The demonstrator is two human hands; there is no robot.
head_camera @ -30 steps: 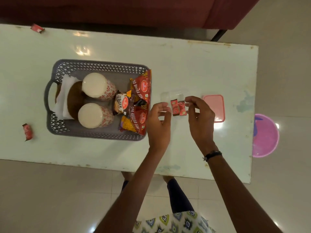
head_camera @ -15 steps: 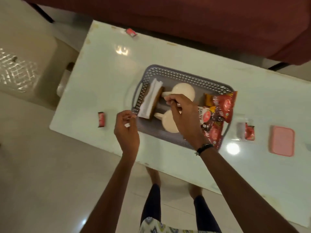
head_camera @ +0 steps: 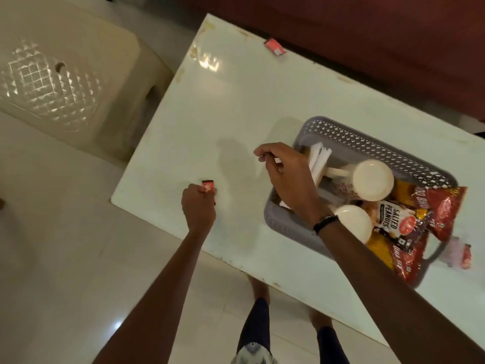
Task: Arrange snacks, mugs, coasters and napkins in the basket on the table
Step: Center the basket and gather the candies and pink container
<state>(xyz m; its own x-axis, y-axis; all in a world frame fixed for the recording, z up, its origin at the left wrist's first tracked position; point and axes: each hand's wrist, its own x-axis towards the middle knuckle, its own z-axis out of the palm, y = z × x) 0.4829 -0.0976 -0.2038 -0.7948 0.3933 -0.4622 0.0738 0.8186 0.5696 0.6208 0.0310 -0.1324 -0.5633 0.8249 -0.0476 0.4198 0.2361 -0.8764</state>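
A grey perforated basket (head_camera: 367, 143) stands on the white table (head_camera: 231, 106). It holds folded white napkins (head_camera: 319, 161), two patterned mugs (head_camera: 372, 178) (head_camera: 353, 227), a salted peanuts packet (head_camera: 393, 222) and red snack packets (head_camera: 443, 211). My left hand (head_camera: 199, 206) is closed on a small red sachet (head_camera: 207, 185) near the table's front edge, left of the basket. My right hand (head_camera: 286, 174) hovers over the basket's left end with its fingers pinched. A white sliver shows at the fingertips, and what it is I cannot make out.
Another red sachet (head_camera: 274, 47) lies at the table's far edge. A clear tub with red sachets (head_camera: 462, 256) sits right of the basket. A beige plastic stool (head_camera: 52, 82) stands to the left, and a maroon sofa (head_camera: 367, 35) runs behind the table.
My view swung left. My left hand moved from the clear tub to the lone red sachet and closed on it. My right hand crossed over the basket to its left end.
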